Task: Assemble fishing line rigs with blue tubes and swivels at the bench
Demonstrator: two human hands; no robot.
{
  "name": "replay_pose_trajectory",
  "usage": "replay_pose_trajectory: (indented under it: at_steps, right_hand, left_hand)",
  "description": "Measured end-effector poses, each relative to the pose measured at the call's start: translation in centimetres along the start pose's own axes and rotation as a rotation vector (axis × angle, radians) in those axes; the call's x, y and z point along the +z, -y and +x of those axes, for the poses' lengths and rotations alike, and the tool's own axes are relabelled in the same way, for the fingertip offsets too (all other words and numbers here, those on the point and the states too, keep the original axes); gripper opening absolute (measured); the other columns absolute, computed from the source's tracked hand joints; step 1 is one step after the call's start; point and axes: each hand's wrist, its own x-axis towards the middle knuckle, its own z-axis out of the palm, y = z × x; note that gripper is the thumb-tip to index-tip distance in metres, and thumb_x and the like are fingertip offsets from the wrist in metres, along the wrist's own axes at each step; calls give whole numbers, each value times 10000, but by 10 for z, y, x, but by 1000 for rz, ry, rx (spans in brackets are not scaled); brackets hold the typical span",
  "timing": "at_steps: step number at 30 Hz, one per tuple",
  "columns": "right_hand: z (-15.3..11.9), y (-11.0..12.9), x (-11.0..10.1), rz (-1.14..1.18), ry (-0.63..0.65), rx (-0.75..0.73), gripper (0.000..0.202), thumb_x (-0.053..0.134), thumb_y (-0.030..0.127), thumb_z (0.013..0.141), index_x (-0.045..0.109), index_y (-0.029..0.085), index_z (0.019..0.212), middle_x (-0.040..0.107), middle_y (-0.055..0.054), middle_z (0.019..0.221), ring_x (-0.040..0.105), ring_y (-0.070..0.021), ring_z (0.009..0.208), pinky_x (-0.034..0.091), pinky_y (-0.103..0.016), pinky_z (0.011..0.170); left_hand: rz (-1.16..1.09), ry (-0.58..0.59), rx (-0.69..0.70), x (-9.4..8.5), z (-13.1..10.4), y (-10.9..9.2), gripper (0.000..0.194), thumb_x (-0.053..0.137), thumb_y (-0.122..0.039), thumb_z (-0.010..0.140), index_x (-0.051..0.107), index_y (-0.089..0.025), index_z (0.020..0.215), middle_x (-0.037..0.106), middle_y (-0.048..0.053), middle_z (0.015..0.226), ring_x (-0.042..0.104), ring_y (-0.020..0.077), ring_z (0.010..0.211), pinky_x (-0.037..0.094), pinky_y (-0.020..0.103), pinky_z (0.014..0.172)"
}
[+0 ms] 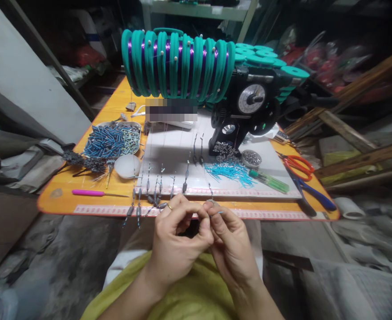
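My left hand (pixel 182 233) is pinched closed at the table's front edge, its fingertips meeting those of my right hand. A fishing line (pixel 211 190) with small dark parts on it runs down to the touching fingertips. My right hand (pixel 232 240) is closed too, with a thin blue tube (pixel 218 213) poking out of its pinch. Just left of my hands, several finished-looking fishing rigs with grey sinkers (pixel 184 186) and springs hang over the edge. More blue tubes (pixel 231 172) lie in a loose pile on the white board (pixel 179 164). What the fingertips press together is mostly hidden.
A black machine (pixel 249 102) carrying teal spools (pixel 179 66) stands behind the board. Left are a tray of blue springs (pixel 105 141), a white dish (pixel 127 166) and a pink-handled needle tool (pixel 89 193). Right lie a green tube (pixel 272 181), orange-handled scissors (pixel 299 166) and blue pliers (pixel 316 195).
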Motion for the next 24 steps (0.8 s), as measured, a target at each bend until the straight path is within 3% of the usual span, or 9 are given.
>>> replay_pose_trajectory:
  at_steps: [15,24]
  right_hand:
    - [1,-4,-16,-216,98,-160,55,725,264,831,759,296,861,710,-7,953,659,-160,953,503,-307,903]
    - [0,-1,-18,-350,80,-236,101,704,212,846,756,284,893,736,-19,962,670,-169,972,528,-295,887]
  left_hand:
    - [22,30,-26,-1,1,-3,142,600,-57,766,599,-199,771,445,-40,703,406,73,573,335,176,497]
    - [30,44,-37,-3,3,-3,136,588,-52,761,599,-188,757,459,-37,693,417,70,563,338,177,489]
